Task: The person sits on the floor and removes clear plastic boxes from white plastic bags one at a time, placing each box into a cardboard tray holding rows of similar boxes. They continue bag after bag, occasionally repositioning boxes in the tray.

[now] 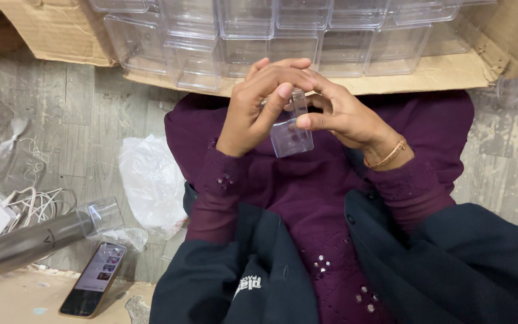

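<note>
We hold a small clear plastic box with both hands: left hand and right hand, each grip closed on it, near stacked clear containers.

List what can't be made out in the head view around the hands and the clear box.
- Small clear plastic box: its top is covered by the fingers of the left hand and right hand.
- Both palms: turned away.
- Clear boxes in the cardboard carton: cut off by the top edge.
- Phone screen: too small to tell.
- Grey tube: cut off at the left edge.
</note>
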